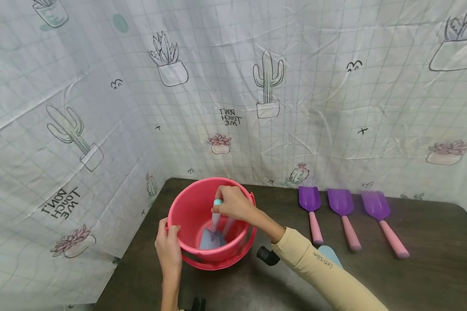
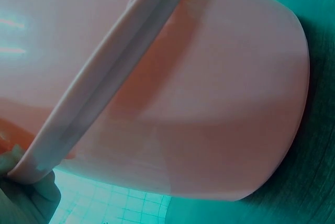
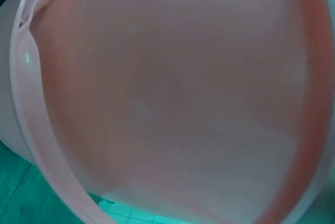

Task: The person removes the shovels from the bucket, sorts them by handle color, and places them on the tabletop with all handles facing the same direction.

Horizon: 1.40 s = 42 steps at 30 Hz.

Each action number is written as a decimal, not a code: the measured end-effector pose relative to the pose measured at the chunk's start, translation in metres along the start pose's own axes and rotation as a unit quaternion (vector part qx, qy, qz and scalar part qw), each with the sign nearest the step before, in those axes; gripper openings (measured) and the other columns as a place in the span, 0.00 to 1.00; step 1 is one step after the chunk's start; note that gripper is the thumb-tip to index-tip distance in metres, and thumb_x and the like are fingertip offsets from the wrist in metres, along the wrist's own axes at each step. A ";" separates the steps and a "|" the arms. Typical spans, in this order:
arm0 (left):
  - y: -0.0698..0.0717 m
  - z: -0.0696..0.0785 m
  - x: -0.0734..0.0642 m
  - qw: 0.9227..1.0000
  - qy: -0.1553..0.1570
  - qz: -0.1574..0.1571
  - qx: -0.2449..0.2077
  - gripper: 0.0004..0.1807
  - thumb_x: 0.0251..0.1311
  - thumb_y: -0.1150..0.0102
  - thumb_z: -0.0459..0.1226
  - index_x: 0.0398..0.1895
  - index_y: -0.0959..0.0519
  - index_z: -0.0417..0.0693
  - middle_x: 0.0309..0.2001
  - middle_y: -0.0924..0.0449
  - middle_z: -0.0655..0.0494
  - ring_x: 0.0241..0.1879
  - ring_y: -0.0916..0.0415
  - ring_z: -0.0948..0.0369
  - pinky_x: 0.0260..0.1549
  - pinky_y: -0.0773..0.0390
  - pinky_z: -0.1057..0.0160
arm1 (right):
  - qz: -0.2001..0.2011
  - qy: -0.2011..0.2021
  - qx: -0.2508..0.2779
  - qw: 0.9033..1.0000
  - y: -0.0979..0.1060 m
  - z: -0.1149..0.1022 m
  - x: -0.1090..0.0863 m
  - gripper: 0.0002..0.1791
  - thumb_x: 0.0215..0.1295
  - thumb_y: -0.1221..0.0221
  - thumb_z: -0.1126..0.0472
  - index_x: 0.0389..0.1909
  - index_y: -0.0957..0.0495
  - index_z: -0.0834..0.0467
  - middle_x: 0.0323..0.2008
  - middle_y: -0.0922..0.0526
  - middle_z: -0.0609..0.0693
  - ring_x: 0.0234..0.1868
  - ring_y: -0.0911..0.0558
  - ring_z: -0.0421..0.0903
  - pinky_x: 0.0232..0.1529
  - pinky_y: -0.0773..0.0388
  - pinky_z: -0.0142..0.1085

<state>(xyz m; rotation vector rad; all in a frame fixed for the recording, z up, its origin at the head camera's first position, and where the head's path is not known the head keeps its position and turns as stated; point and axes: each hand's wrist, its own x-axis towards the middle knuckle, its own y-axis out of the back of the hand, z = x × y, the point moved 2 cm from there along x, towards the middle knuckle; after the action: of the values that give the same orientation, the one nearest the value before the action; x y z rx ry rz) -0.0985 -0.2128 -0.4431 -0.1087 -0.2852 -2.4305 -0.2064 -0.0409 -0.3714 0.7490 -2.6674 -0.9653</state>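
Observation:
A pink-red bucket stands on the dark table, its handle hanging down along the front. My left hand grips the rim at the left, thumb on the inner side; in the left wrist view its fingers show beside the bucket's handle. Inside the bucket, my right hand pinches the teal-tipped end of a toy shovel's pale handle, with the blue-grey blade pointing down. A second pale handle leans next to it. The right wrist view shows mostly the bucket's wall.
Three toy shovels lie in a row on the right: a left one, a middle one and a right one, with purple blades and pink handles. A light blue piece is partly hidden by the right sleeve. Patterned cloth hangs behind.

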 end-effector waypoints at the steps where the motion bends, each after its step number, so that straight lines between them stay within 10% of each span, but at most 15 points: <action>1: 0.000 0.000 0.000 1.000 -0.001 0.000 0.001 0.16 0.69 0.53 0.33 0.55 0.25 0.37 0.45 0.16 0.37 0.32 0.19 0.45 0.27 0.22 0.68 | -0.008 -0.004 0.003 1.000 -0.001 0.000 0.000 0.14 0.58 0.28 0.66 0.32 0.26 0.61 0.22 0.24 0.49 0.21 0.26 0.41 0.26 0.26 0.30; 17: 0.003 0.000 -0.004 1.000 -0.021 0.006 -0.007 0.15 0.69 0.53 0.34 0.54 0.23 0.38 0.36 0.18 0.39 0.26 0.22 0.53 0.24 0.26 0.68 | -0.114 -0.008 0.003 0.993 0.000 -0.001 0.000 0.18 0.59 0.35 0.69 0.11 0.26 0.61 0.11 0.27 0.48 0.21 0.15 0.52 0.25 0.21 0.31; 28: 0.002 0.000 -0.002 1.000 -0.007 0.003 0.004 0.16 0.69 0.55 0.34 0.54 0.24 0.37 0.40 0.18 0.35 0.28 0.22 0.49 0.24 0.26 0.68 | -0.176 -0.006 0.019 0.984 0.003 -0.001 -0.001 0.25 0.51 0.37 0.72 0.06 0.40 0.52 0.09 0.44 0.41 0.12 0.44 0.37 0.19 0.38 0.28; 42: 0.002 0.003 -0.004 1.000 0.003 0.004 -0.004 0.17 0.69 0.54 0.34 0.56 0.23 0.38 0.38 0.17 0.37 0.25 0.22 0.53 0.23 0.26 0.68 | -0.279 -0.030 0.072 0.957 0.004 -0.001 -0.002 0.19 0.51 0.37 0.69 0.08 0.33 0.55 0.12 0.36 0.44 0.15 0.36 0.39 0.20 0.35 0.28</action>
<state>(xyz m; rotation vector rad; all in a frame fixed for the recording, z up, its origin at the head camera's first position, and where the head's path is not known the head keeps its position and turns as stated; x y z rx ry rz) -0.0942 -0.2114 -0.4405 -0.1062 -0.2722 -2.4246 -0.2060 -0.0384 -0.3681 1.5882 -2.6437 -0.9167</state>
